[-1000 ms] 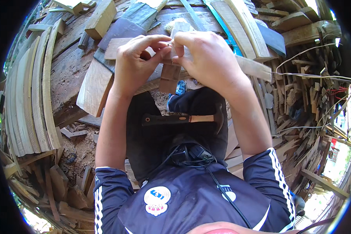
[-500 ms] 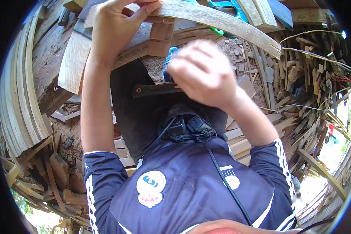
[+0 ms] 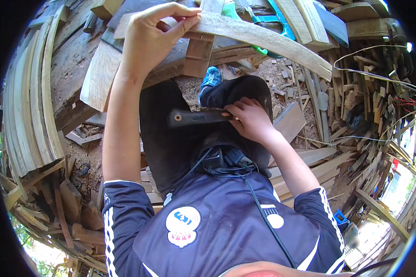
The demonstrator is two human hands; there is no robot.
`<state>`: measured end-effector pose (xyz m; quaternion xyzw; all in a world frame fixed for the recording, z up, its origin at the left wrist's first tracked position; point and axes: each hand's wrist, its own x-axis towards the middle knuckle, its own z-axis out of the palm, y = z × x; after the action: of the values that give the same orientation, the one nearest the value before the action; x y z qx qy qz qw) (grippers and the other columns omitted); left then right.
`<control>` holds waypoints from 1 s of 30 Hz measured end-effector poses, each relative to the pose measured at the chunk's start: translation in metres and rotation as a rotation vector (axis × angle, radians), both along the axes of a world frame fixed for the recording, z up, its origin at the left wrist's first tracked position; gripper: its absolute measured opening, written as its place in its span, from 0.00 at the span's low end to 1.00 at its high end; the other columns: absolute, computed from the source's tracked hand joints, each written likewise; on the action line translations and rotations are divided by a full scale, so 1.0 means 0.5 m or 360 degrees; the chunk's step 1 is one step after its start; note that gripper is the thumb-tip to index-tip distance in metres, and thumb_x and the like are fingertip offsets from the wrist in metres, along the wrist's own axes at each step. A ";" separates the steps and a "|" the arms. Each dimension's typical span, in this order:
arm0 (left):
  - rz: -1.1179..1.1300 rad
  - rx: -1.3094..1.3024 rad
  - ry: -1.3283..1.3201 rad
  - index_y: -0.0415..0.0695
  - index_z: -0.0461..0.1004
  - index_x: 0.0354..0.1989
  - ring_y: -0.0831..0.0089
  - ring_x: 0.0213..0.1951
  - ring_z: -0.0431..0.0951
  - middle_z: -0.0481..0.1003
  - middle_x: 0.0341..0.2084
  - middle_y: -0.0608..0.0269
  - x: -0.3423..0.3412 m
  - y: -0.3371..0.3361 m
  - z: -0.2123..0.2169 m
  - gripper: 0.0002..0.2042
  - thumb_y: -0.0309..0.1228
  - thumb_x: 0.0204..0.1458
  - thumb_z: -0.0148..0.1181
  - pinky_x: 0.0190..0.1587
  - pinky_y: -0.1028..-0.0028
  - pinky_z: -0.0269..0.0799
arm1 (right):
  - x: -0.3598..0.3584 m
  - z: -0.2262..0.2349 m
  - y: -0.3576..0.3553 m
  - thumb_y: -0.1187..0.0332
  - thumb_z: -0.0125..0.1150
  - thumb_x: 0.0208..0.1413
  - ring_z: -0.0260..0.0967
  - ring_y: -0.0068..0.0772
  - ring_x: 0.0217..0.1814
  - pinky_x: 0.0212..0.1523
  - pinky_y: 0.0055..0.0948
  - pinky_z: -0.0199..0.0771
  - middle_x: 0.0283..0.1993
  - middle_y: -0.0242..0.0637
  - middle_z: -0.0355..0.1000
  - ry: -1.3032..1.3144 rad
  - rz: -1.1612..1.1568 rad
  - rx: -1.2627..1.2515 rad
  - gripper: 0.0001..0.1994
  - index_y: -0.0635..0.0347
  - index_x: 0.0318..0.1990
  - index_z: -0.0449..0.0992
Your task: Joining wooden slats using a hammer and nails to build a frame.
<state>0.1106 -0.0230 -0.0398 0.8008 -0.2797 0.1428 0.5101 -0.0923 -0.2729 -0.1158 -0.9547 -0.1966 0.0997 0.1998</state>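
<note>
Offcuts are heaped (image 3: 363,87) at right of frame, weathered bench (image 3: 76,87) at upper left. Left hand (image 3: 149,41), upper centre-left, is pinched narrow at the fingertips over a curved wooden strip (image 3: 268,39); whether anything small is gripped there cannot be told. Right hand (image 3: 251,119), mid-frame, is closed around one end of a hammer (image 3: 198,118), head hidden by the hand, handle over dark trousers (image 3: 162,143). Strip is run from upper left to upper right, laid across a short wooden block (image 3: 198,55); placement judged done. Fastening can't be confirmed: no nail can be made out at the crossing, hammer is held well apart from it, so fixing is judged left. Further out, curved slats (image 3: 37,101) are stacked at left.
</note>
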 end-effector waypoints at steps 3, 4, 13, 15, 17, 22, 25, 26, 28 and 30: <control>-0.0001 0.0027 0.0089 0.51 0.87 0.43 0.89 0.21 0.73 0.83 0.27 0.74 -0.006 0.005 0.007 0.08 0.31 0.55 0.71 0.26 0.85 0.67 | -0.019 0.068 -0.012 0.67 0.69 0.47 0.72 0.46 0.48 0.48 0.41 0.72 0.43 0.37 0.74 -0.0126 -0.0085 -0.0087 0.20 0.47 0.51 0.77; -0.0003 0.0029 0.0081 0.51 0.87 0.43 0.89 0.21 0.73 0.83 0.27 0.74 -0.007 0.006 0.008 0.08 0.31 0.55 0.71 0.26 0.85 0.67 | -0.029 0.086 -0.018 0.67 0.69 0.47 0.72 0.45 0.49 0.48 0.40 0.72 0.44 0.36 0.73 -0.0067 -0.0189 -0.0164 0.20 0.45 0.50 0.77; 0.0031 0.0089 0.0146 0.56 0.87 0.43 0.88 0.22 0.74 0.82 0.25 0.74 0.000 0.005 0.002 0.08 0.35 0.55 0.72 0.26 0.84 0.66 | -0.166 0.111 -0.096 0.74 0.57 0.59 0.77 0.27 0.37 0.38 0.33 0.82 0.36 0.33 0.76 0.1208 -0.1411 0.1086 0.11 0.58 0.49 0.75; 0.0044 0.0082 0.0135 0.57 0.87 0.43 0.87 0.23 0.74 0.83 0.26 0.74 -0.003 0.002 0.004 0.08 0.36 0.55 0.71 0.26 0.83 0.66 | -0.191 0.106 -0.095 0.72 0.57 0.61 0.77 0.28 0.38 0.38 0.33 0.83 0.37 0.34 0.76 0.1149 -0.1661 0.1330 0.09 0.59 0.48 0.75; 0.0039 0.0084 0.0133 0.57 0.87 0.44 0.87 0.24 0.75 0.83 0.27 0.74 -0.002 0.002 0.004 0.09 0.36 0.55 0.71 0.26 0.83 0.67 | -0.212 0.095 -0.092 0.67 0.61 0.65 0.78 0.29 0.37 0.35 0.32 0.85 0.39 0.38 0.76 0.0935 -0.1907 0.1493 0.09 0.63 0.45 0.75; 0.0009 0.0071 0.0156 0.57 0.87 0.44 0.86 0.25 0.77 0.84 0.29 0.73 0.005 0.005 -0.002 0.09 0.37 0.56 0.71 0.28 0.82 0.69 | -0.212 0.167 -0.107 0.78 0.67 0.58 0.75 0.23 0.32 0.29 0.23 0.77 0.40 0.39 0.75 0.0821 -0.1792 0.1280 0.18 0.55 0.50 0.66; -0.0012 0.0063 0.0035 0.57 0.87 0.44 0.85 0.26 0.77 0.84 0.30 0.73 0.006 0.006 -0.003 0.09 0.36 0.56 0.70 0.30 0.82 0.70 | -0.217 0.219 -0.104 0.84 0.65 0.54 0.76 0.26 0.42 0.42 0.26 0.79 0.45 0.39 0.73 0.0730 -0.1475 0.1207 0.27 0.54 0.57 0.59; -0.0013 0.0080 0.0085 0.55 0.87 0.44 0.84 0.26 0.78 0.84 0.30 0.72 0.003 0.006 0.004 0.09 0.36 0.56 0.70 0.31 0.81 0.71 | -0.218 0.235 -0.093 0.84 0.65 0.54 0.76 0.26 0.42 0.42 0.26 0.79 0.45 0.39 0.73 0.0725 -0.1465 0.1198 0.27 0.54 0.57 0.59; 0.0005 0.0086 0.0130 0.54 0.86 0.44 0.84 0.27 0.78 0.84 0.30 0.72 0.002 0.007 0.008 0.08 0.35 0.56 0.70 0.31 0.81 0.71 | -0.214 0.253 -0.052 0.87 0.63 0.54 0.76 0.27 0.43 0.42 0.25 0.79 0.48 0.40 0.71 0.0392 -0.1105 0.1486 0.28 0.55 0.58 0.57; -0.0096 -0.0053 0.0103 0.52 0.87 0.44 0.90 0.29 0.76 0.84 0.32 0.73 0.009 0.001 -0.004 0.08 0.34 0.57 0.70 0.28 0.86 0.66 | -0.184 0.262 -0.011 0.85 0.63 0.53 0.75 0.29 0.41 0.43 0.28 0.78 0.47 0.37 0.69 0.0248 -0.0828 0.1775 0.36 0.57 0.66 0.52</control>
<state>0.1153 -0.0223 -0.0415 0.7876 -0.2845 0.1060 0.5362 -0.1841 -0.2783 0.0149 -0.7130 0.0351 -0.0006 0.7003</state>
